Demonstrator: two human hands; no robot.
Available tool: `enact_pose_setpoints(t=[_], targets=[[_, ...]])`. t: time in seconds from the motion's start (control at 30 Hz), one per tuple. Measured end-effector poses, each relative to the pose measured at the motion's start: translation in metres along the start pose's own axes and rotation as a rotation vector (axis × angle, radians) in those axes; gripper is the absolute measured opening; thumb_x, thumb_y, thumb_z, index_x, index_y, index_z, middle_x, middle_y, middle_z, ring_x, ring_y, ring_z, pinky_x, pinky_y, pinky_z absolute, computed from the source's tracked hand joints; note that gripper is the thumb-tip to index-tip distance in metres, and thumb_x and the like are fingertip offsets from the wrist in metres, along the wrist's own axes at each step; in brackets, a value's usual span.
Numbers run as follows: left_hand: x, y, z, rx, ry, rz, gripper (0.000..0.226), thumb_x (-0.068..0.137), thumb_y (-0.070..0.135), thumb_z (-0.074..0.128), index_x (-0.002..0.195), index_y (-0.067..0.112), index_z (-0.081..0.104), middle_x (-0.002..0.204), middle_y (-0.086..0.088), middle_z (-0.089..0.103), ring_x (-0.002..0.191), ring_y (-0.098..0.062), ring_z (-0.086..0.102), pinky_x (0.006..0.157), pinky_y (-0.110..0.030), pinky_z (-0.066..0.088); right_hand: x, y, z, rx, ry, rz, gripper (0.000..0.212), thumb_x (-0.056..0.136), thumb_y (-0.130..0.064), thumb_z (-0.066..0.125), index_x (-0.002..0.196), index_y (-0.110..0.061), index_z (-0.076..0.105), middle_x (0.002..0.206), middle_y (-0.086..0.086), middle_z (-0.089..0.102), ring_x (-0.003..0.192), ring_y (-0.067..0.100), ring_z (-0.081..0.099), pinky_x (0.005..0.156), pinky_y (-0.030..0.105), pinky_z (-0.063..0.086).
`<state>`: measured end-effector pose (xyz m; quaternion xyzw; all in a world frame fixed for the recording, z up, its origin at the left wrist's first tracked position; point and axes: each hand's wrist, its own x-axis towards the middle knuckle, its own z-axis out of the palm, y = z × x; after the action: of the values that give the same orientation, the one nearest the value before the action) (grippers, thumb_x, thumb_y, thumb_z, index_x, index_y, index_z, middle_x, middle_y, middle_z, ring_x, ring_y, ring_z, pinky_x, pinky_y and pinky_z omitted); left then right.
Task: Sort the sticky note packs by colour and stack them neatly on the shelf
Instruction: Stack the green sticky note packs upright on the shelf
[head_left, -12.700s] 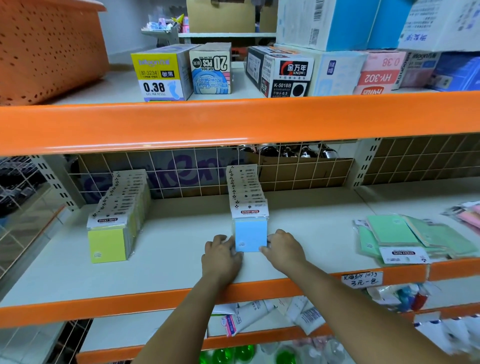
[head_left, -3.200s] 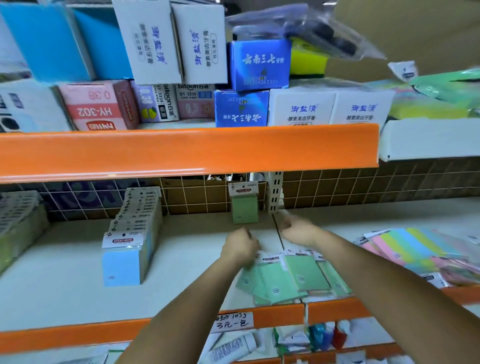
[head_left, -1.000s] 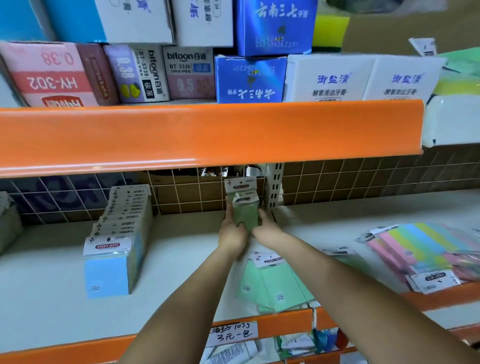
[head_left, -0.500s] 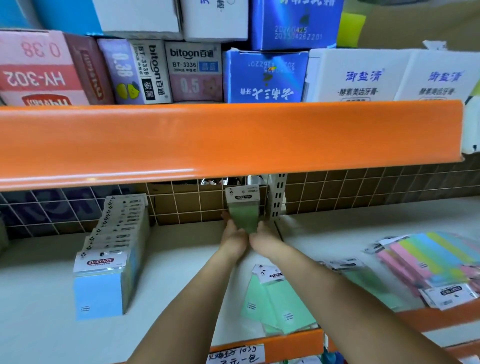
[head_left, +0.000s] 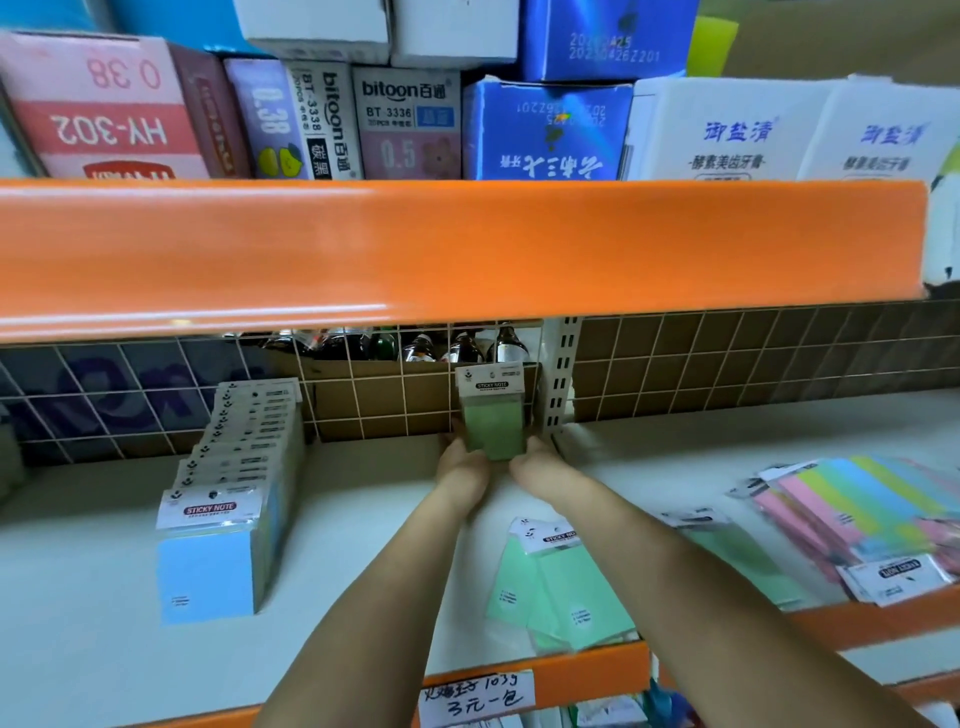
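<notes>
At shelf back: hands (head_left: 496, 465) flank upright green pack (head_left: 493, 423) (glossy wrap, seemingly).

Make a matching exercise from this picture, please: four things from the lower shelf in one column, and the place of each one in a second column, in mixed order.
Things
1. row of blue sticky note packs
2. upright green sticky note pack
3. flat green sticky note packs
4. multicoloured striped sticky note packs

Places
A. right end of the shelf, lying flat
B. between the left hand and right hand, by the wire back grid
C. left part of the shelf, standing
D. near the front edge, lying flat

Pairs: 1-C, 2-B, 3-D, 4-A
</notes>
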<state>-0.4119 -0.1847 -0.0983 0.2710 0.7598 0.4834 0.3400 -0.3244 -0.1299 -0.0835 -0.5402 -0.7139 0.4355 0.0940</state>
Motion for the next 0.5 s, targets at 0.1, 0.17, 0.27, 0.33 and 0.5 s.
enact_pose_setpoints(t=[0.1,0.17,0.27,0.33,0.5], targets=[[-0.006,-0.003,-0.003,0.023,0.003,-0.016,0.056,0.093,0.019,0.054,0.146,0.014,0.035,0.148,-0.006,0.04,0.133,-0.025,0.042,0.1,-0.025,0.036,-0.005,0.002,-0.002,0.004,-0.011,-0.012,0.04,0.094,-0.003,0.042,0.134,-0.002,0.043,0.116,0.016,0.055,0.073,0.017,0.046,0.058,0.024,0.037],[-0.016,-0.001,-0.008,0.06,0.015,-0.054,0.061,0.095,0.019,0.051,0.15,0.01,0.026,0.151,-0.009,0.035,0.137,-0.027,0.038,0.104,-0.025,0.033,-0.014,0.003,-0.01,-0.023,-0.05,-0.021,0.042,0.094,-0.002,0.039,0.137,-0.002,0.039,0.113,0.017,0.054,0.067,0.015,0.043,0.053,0.024,0.033],[-0.03,0.003,-0.013,0.177,0.001,-0.054,0.055,0.095,0.021,0.047,0.146,0.008,0.031,0.147,-0.012,0.042,0.131,-0.031,0.043,0.104,-0.031,0.036,-0.024,0.005,-0.029,-0.088,-0.087,-0.02,0.047,0.095,-0.005,0.038,0.141,-0.001,0.033,0.124,0.019,0.049,0.081,0.018,0.051,0.062,0.026,0.04],[-0.043,0.01,-0.014,0.281,-0.018,-0.042,0.042,0.094,0.016,0.044,0.134,0.007,0.046,0.134,-0.015,0.054,0.121,-0.033,0.052,0.101,-0.032,0.043,-0.029,0.008,-0.041,-0.128,-0.11,-0.039,0.045,0.093,-0.004,0.04,0.137,-0.003,0.041,0.123,0.016,0.053,0.082,0.019,0.049,0.057,0.025,0.036],[-0.078,0.024,-0.007,0.461,-0.052,-0.057,0.029,0.089,0.015,0.047,0.109,0.002,0.062,0.111,-0.016,0.064,0.103,-0.032,0.06,0.075,-0.03,0.047,-0.051,0.021,-0.074,-0.219,-0.189,-0.017,0.012,0.093,-0.005,0.044,0.083,-0.01,0.049,0.066,0.006,0.047,0.051,0.014,0.037,0.042,0.021,0.025]])
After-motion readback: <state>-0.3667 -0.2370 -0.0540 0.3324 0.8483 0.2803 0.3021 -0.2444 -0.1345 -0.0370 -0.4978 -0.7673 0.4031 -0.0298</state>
